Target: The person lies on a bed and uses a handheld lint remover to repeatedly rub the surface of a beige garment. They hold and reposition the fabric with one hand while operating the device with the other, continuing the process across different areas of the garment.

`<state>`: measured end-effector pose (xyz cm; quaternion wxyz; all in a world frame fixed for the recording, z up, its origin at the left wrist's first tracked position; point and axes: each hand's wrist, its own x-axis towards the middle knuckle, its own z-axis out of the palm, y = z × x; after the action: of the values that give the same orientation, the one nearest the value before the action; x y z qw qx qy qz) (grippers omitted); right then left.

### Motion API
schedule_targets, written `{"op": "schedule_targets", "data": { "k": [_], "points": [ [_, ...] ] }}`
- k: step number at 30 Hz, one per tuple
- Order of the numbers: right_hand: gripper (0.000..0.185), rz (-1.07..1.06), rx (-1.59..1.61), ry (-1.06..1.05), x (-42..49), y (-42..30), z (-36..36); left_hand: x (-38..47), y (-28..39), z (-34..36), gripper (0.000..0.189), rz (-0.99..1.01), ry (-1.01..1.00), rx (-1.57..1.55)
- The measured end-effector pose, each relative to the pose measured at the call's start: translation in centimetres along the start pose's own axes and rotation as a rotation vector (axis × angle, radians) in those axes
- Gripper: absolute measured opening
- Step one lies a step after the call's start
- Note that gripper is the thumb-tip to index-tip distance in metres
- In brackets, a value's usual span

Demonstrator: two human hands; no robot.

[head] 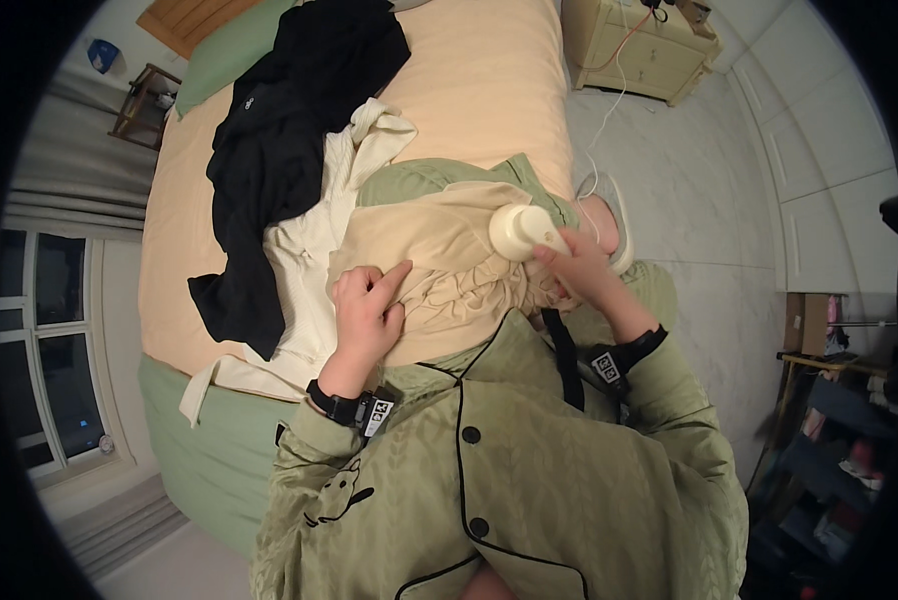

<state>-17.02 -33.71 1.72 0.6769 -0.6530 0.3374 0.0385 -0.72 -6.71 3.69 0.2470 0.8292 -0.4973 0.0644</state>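
My right hand (587,271) grips the handle of a cream handheld appliance (515,231) with a round head, which looks like a fabric shaver. Its head is over a beige garment (419,236) spread across my lap, and whether it touches the cloth I cannot tell. A white cord (608,112) runs near the appliance toward a nightstand. On the left part of the garment rests my left hand (366,311), index finger stretched out, the other fingers bent. Bunched folds lie between my two hands. Both wrists carry black straps with small marked tags.
A black garment (284,150) and a white ribbed garment (306,277) lie beside me on the bed (479,75). The cream nightstand (636,56) stands beyond the bed's right side. My slippered foot (606,217) is on the pale floor. A crowded rack (831,420) stands at right.
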Motion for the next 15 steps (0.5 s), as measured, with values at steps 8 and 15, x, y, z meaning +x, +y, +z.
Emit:
{"op": "schedule_targets", "data": {
  "k": [8,15],
  "points": [
    [0.03,-0.281,0.138,-0.038,-1.3,-1.1,1.7,-2.2,-0.5,1.3,0.053,0.041,0.095,-0.007],
    [0.035,-0.31,-0.048,0.05,2.2,0.4,3.4,-2.9,-0.6,2.0,0.052,0.068,0.171,-0.022]
  ]
}}
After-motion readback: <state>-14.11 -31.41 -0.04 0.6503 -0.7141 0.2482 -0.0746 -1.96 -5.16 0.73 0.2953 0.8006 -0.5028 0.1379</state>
